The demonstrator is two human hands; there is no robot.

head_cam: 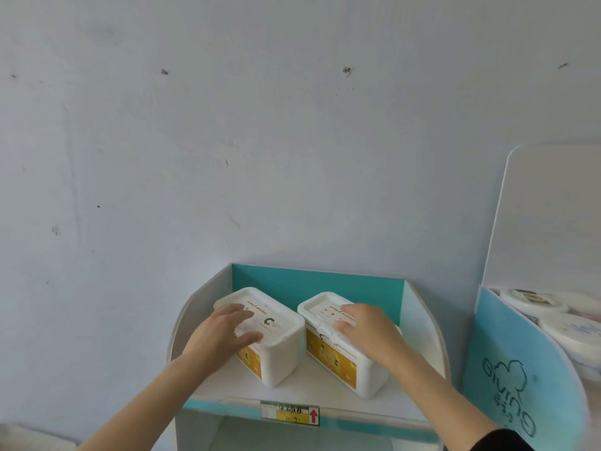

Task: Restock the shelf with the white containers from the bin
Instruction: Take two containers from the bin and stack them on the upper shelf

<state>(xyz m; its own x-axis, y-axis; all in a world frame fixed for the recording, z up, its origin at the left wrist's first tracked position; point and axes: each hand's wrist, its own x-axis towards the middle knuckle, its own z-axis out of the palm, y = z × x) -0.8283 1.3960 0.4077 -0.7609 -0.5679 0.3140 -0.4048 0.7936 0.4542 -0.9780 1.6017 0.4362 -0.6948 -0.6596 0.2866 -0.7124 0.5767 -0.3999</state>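
Top shelf point(304, 387) with teal back panel carries two white containers, left container point(280, 353) and right container point(320, 308), standing apart. Left hand point(221, 333) and right hand point(367, 330) lie flat, fingers relaxed, one on each lid.

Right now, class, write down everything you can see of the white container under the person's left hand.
The left white container is a boxy, matte plastic tub with rounded corners; its flat lid shows a dark C and small orange print. An orange-yellow label covers one side. It stands upright, lid on, angled on the shelf, apart from its twin. The left hand rests on the lid.
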